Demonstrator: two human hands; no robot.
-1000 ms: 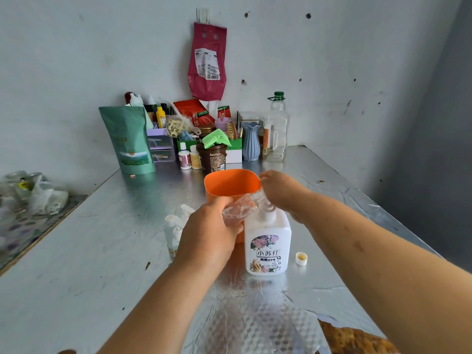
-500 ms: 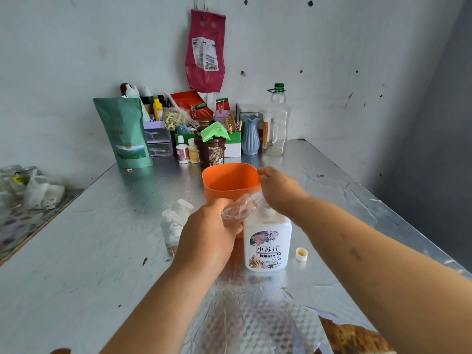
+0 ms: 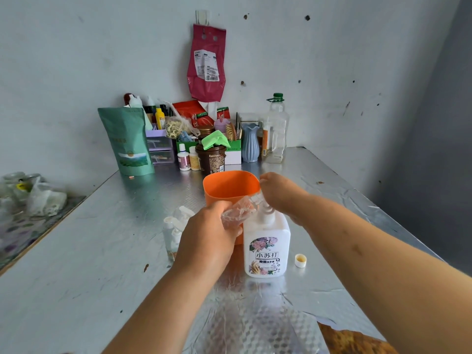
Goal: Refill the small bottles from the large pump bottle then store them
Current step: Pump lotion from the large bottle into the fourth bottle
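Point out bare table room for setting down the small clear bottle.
Bare table lies wide left of the spray bottles, and right of the loose cap toward the edge. Crowded: the back wall clutter behind the orange tub, and round the pump bottle.

Lighting: soft, even daylight; faint sheen on metal table (image 3: 84,251). Right wall (image 3: 439,123) shadowed. Wide-angle edge bending; focus generally sharp.

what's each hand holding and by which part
Left hand grips the small clear bottle round its base. Right hand sits on the pump head of the large pump bottle; grip hidden.
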